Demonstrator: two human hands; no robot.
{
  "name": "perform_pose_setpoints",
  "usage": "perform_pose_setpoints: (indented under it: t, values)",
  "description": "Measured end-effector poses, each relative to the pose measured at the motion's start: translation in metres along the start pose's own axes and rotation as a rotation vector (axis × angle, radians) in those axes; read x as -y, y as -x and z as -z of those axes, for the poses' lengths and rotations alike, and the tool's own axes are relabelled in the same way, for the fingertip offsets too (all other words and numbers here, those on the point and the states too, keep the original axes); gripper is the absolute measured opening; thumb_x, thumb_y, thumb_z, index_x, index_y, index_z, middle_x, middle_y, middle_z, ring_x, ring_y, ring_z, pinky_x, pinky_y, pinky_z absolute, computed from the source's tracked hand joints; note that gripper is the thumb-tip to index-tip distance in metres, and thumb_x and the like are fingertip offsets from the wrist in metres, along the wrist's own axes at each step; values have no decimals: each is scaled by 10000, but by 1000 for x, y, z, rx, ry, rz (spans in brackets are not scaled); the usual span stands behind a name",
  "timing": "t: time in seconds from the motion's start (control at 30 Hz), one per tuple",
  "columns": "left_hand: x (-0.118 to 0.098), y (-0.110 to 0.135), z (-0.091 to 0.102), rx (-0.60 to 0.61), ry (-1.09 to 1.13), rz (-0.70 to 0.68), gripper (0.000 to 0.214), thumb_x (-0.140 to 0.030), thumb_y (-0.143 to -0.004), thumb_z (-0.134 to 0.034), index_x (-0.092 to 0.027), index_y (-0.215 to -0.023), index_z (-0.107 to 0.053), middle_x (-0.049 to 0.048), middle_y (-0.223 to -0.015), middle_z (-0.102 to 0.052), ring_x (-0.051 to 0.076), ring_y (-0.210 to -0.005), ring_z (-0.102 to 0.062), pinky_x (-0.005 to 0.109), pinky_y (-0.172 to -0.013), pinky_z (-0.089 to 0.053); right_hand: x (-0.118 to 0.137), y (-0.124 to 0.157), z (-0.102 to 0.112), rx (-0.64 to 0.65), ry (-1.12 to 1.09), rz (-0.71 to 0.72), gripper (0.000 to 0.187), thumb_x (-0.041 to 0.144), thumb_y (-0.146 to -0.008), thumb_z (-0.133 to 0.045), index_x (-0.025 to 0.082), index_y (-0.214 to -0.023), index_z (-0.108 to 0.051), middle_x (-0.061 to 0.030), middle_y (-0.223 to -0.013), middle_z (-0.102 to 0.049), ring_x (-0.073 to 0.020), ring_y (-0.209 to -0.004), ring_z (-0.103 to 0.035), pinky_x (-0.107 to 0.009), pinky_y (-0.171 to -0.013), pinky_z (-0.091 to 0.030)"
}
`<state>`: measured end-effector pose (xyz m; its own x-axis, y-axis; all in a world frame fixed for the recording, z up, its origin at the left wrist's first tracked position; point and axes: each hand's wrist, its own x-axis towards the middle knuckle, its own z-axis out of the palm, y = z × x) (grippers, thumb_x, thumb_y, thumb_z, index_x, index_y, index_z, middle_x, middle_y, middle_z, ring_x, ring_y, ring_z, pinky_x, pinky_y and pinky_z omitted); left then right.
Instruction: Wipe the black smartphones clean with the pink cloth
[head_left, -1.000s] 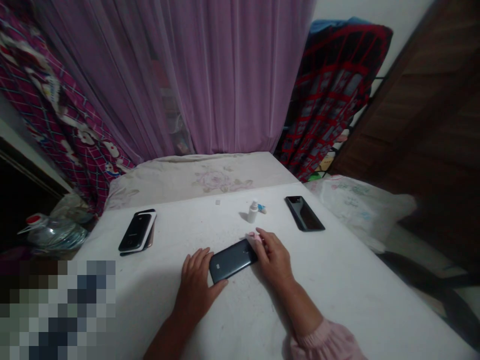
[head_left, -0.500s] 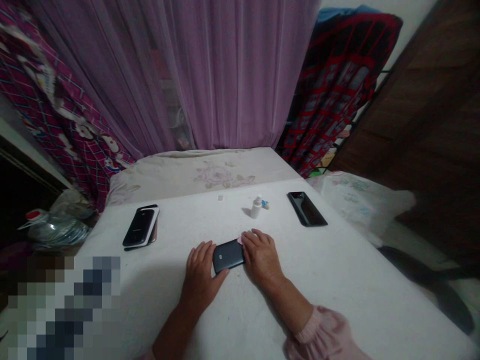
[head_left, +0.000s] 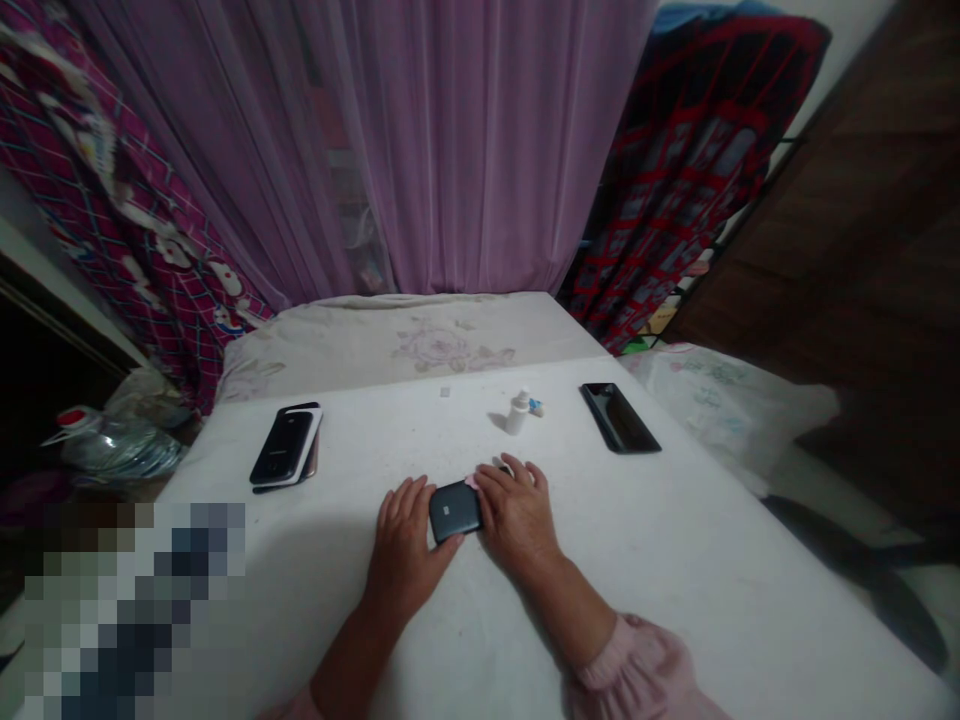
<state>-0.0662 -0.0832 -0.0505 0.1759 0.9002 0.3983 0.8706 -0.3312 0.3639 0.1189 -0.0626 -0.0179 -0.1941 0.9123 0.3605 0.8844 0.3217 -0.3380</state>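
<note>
A dark phone (head_left: 453,509) lies back-up on the white table (head_left: 675,560) in front of me. My left hand (head_left: 406,545) lies flat beside its left end, fingers stretched out and touching its edge. My right hand (head_left: 516,510) covers the phone's right part, fingers flat and pressing a small pink cloth (head_left: 472,481) on it; only a corner of the cloth shows.
A stack of phones (head_left: 286,458) lies at the left, a single black phone (head_left: 619,417) at the right, a small white bottle (head_left: 517,413) between them. Purple curtains hang behind, a bed surface (head_left: 390,340) beyond the table, a plastic bottle (head_left: 112,450) far left.
My right hand has slid left along the phone with the pink cloth, covering more of it. The left hand has stayed at the phone's left end.
</note>
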Motion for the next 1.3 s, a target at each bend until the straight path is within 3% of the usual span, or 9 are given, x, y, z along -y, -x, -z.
perform_pose_setpoints:
  t: [0.23,0.33,0.5,0.6,0.87,1.13,1.3]
  values:
    - [1,1,-1,-2,14,8,529,-370,-781,-645,-153,-1252,-540,172,-1346,-575,354,-1283,-493,568,-1104,-335,-27,5,5,-64,104,-100,291,262,-950,-455,257,-1134,-680,-41,-1213,-683,-316,-1238,-478,-509,-1035,-234]
    - [1,1,-2,1,1,2,539,-375,-793,-636,-149,-1270,-533,171,-1349,-575,349,-1291,-489,564,-1108,-333,-18,3,1,-59,89,-76,294,214,-934,-461,243,-1127,-680,-41,-1215,-682,-301,-1242,-480,-494,-1046,-235]
    - [-1,-4,-1,32,-45,23,542,-379,-809,-626,-151,-1291,-526,161,-1368,-568,330,-1312,-476,552,-1125,-319,8,-1,-12,-19,-22,82,276,211,-910,-512,256,-1125,-679,-33,-1194,-694,-261,-1225,-501,-464,-1073,-221]
    - [-3,-12,3,93,-77,63,556,-391,-814,-635,-150,-1304,-525,151,-1409,-535,319,-1348,-438,540,-1147,-297,9,-1,-13,-10,-41,134,278,221,-908,-532,271,-1142,-674,-28,-1196,-694,-252,-1220,-508,-456,-1071,-229]
    - [-4,-32,8,220,-85,126,590,-434,-842,-621,-166,-1351,-488,129,-1479,-462,310,-1408,-354,554,-1179,-217,-27,0,-3,-137,105,-83,278,203,-937,-485,274,-1122,-681,-25,-1207,-690,-303,-1213,-505,-506,-1029,-252]
    - [-3,-31,4,182,-50,145,566,-431,-802,-663,-186,-1289,-514,130,-1466,-476,298,-1402,-369,534,-1183,-224,9,-9,-20,-23,-70,141,312,179,-885,-527,270,-1151,-663,-18,-1217,-686,-274,-1215,-502,-492,-1054,-237]
    - [10,-27,3,160,-17,104,621,-467,-765,-691,-173,-1281,-512,159,-1489,-438,315,-1407,-359,530,-1168,-260,8,1,-15,-21,-59,164,306,199,-921,-495,277,-1163,-665,-26,-1213,-688,-273,-1229,-495,-497,-1059,-233]
